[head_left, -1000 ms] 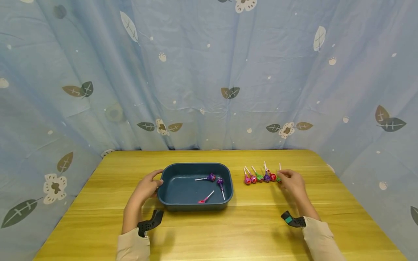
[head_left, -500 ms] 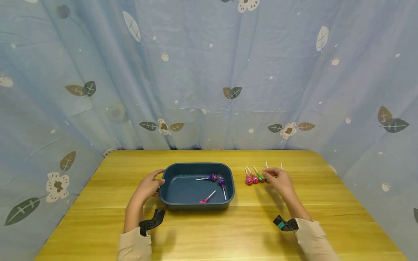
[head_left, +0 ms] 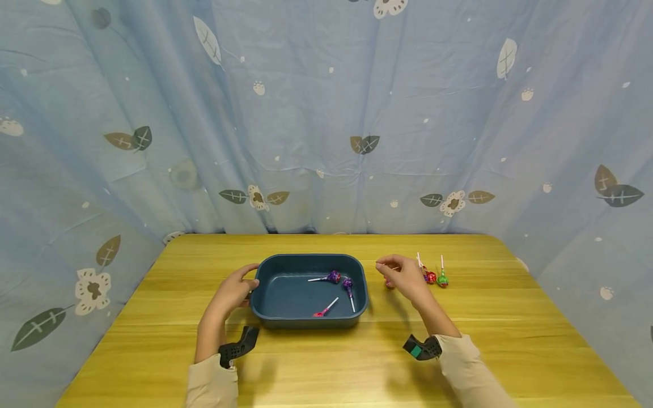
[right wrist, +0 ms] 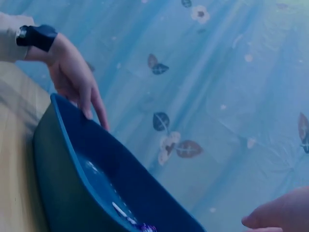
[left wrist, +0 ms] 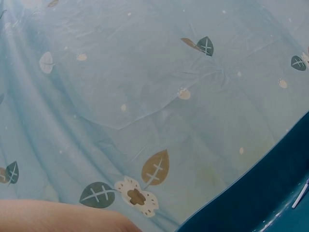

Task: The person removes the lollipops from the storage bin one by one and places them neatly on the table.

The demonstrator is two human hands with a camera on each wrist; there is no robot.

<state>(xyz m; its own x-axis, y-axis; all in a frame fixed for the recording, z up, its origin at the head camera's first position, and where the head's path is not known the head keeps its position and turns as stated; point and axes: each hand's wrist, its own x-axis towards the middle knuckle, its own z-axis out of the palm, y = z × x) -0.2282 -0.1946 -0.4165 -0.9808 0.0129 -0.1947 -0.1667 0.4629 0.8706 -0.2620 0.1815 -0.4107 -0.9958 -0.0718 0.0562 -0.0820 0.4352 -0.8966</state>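
In the head view my left hand (head_left: 232, 293) holds the left end of a dark blue plastic bin (head_left: 311, 323), its thumb at the rim. The right wrist view also shows this left hand (right wrist: 75, 72) at the bin's far rim. Inside the bin lie two purple-wrapped lollipops (head_left: 334, 276) and a pink one (head_left: 321, 313). My right hand (head_left: 408, 279) hovers over a row of lollipops right of the bin, fingers bent and nothing visible in them. A pink lollipop (head_left: 390, 283) shows beside its fingers; red (head_left: 431, 277) and green (head_left: 442, 281) ones lie to its right. Others are hidden beneath it.
Everything stands on a yellow wooden table (head_left: 316, 368). A blue curtain (head_left: 306, 113) with leaf and flower prints hangs right behind its back edge and along both sides. Black camera mounts (head_left: 422, 347) sit on both wrists.
My right hand has moved left along the row, from the green lollipop at the right end to the pink ones, uncovering the red and green. The left hand stays on the bin.
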